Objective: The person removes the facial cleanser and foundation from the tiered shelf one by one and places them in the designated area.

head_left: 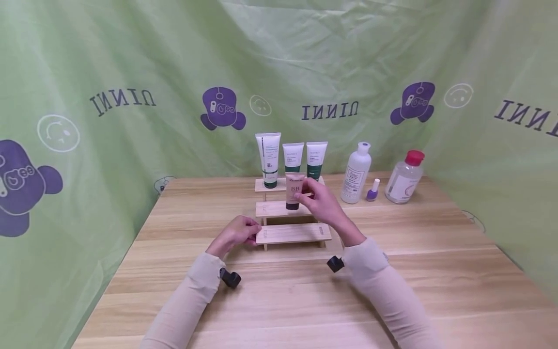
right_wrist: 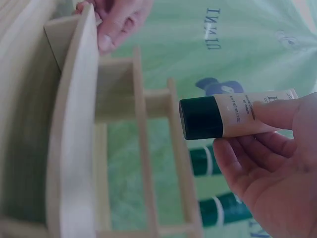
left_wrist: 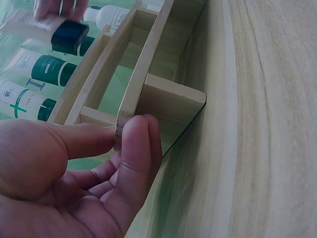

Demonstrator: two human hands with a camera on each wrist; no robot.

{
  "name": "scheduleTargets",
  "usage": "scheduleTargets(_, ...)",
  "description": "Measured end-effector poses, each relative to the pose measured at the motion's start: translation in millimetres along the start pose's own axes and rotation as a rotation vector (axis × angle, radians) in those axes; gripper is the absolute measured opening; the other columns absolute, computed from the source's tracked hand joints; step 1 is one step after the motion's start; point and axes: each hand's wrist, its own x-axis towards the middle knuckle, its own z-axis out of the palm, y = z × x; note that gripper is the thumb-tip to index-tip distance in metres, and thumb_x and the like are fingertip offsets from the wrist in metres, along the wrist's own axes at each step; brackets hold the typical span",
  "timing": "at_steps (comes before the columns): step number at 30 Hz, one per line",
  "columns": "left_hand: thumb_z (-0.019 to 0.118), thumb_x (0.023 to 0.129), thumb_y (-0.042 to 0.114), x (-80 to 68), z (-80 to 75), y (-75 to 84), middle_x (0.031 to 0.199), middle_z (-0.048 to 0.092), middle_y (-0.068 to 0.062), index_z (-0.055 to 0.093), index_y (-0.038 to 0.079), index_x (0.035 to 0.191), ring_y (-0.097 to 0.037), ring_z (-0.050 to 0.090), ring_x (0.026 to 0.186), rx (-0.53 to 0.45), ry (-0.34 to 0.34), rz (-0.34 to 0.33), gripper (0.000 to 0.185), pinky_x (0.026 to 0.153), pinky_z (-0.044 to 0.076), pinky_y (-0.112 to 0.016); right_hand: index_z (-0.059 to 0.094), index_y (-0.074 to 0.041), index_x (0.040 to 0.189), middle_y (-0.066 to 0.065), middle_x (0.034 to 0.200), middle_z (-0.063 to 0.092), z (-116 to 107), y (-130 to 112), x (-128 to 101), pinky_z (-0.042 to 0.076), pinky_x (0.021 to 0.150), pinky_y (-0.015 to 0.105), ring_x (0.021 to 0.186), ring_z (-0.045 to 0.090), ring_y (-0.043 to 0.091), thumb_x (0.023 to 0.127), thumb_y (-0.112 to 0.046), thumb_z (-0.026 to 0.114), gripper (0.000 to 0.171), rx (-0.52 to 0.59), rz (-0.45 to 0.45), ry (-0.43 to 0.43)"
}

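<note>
A three-step wooden display rack (head_left: pixel 294 233) stands on the table. My left hand (head_left: pixel 237 231) pinches the left end of its lowest step between thumb and fingers, plainly seen in the left wrist view at the shelf edge (left_wrist: pixel 130 101). In my right hand (head_left: pixel 324 201) is a beige BB cream tube (head_left: pixel 294 190), cap down, gripped from its right side over the middle step. The right wrist view shows its black cap (right_wrist: pixel 202 118) beside the rack. On the top step stand a tall white tube (head_left: pixel 270 157) and two shorter white-and-green tubes (head_left: pixel 293 155), (head_left: pixel 316 157).
Right of the rack stand a white bottle (head_left: pixel 356 174), a small purple nail polish bottle (head_left: pixel 372 190) and a clear bottle with a red cap (head_left: pixel 405 177). A green printed curtain (head_left: pixel 279 58) hangs behind the wooden table (head_left: pixel 279 300).
</note>
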Motion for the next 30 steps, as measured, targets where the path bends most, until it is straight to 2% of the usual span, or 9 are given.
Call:
scheduleTargets(10,0.059,0.096,0.006,4.0,0.4,-1.9,0.088,0.068,-0.018,0.064,-0.01,0.111,-0.019,0.064,0.063,-0.005,0.014,-0.027,0.022,0.059,0.06,-0.028,0.058,0.004,0.111,0.022,0.107,0.066,-49.4,2.2,-24.2,0.058,0.085,0.046,0.099,0.064,0.034,0.094,-0.008,0.064,0.022,-0.064,-0.025,0.08)
scheduleTargets(17,0.059,0.096,0.006,3.8,-0.8,-3.2,0.085,0.068,-0.018,0.064,-0.011,0.11,-0.017,0.063,0.06,0.008,0.003,-0.019,0.022,0.058,0.06,-0.027,0.056,0.004,0.117,0.024,0.113,0.064,-78.5,11.5,-40.5,0.057,0.086,0.047,0.102,0.063,0.037,0.096,-0.013,0.062,0.028,-0.088,0.055,0.105)
scheduleTargets(25,0.058,0.097,0.006,2.7,-2.9,-1.6,0.083,0.067,-0.018,0.064,-0.011,0.11,-0.015,0.063,0.058,0.009,0.003,-0.009,0.023,0.057,0.059,-0.025,0.054,0.008,0.123,0.026,0.117,0.062,-97.5,37.1,-58.4,0.058,0.088,0.035,0.106,0.061,0.035,0.097,-0.009,0.06,0.032,-0.014,0.144,0.089)
scheduleTargets(30,0.059,0.096,0.006,3.5,-1.9,-3.2,0.083,0.067,-0.017,0.064,-0.01,0.11,-0.016,0.063,0.058,0.017,-0.006,-0.019,0.022,0.057,0.059,-0.026,0.051,0.012,0.127,0.029,0.118,0.059,-106.8,52.7,-67.5,0.058,0.089,0.042,0.103,0.062,0.034,0.097,-0.007,0.058,0.036,0.04,0.228,0.039)
